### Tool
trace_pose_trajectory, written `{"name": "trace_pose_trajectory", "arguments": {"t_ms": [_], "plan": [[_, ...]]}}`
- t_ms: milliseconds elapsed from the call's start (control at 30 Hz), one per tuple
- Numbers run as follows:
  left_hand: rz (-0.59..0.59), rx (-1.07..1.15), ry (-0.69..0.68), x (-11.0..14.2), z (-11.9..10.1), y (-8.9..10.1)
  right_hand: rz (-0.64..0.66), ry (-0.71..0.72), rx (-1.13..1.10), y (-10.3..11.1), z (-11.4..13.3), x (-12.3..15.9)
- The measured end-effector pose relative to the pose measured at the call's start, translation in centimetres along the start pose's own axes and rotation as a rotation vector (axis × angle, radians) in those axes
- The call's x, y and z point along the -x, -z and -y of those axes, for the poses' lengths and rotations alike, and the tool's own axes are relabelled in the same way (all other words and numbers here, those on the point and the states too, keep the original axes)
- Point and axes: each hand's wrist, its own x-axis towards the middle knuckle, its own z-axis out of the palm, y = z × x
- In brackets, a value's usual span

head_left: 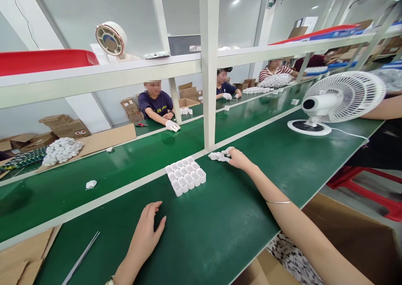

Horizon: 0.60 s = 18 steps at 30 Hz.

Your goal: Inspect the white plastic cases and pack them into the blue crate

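Note:
My left hand (pixel 145 230) rests on the green tabletop, thumb apart from the fingers, with nothing in it. Just beyond it stands a block of small white open-topped cups (pixel 185 176), set close together in rows. To the right of the cups, my right hand (pixel 239 158) reaches out near the upright post. Its fingertips look covered in white and close on a crumpled white piece (pixel 216 156) lying on the table; what exactly it is cannot be made out. Metal tweezers (pixel 81 257) lie to the left of my left hand.
A white fan (pixel 339 98) stands at the right. The post (pixel 210 67) rises behind the cups. Beyond the rail is a green conveyor belt (pixel 125 159) carrying a small white piece (pixel 91 185). Across it a co-worker's gloved hand (pixel 172 125) reaches over. Cardboard (pixel 25 255) lies front left.

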Motion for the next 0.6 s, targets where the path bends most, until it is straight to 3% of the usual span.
{"name": "trace_pose_trajectory", "arguments": {"t_ms": [333,600], "plan": [[-0.014,-0.007,0.001,-0.01,-0.16,0.08,0.027,0.098,-0.107,-0.82,-0.47,-0.52],[0.002,-0.018,0.003,0.02,0.1,0.0,-0.081,-0.003,-0.115,-0.39,-0.74,-0.36]]}}
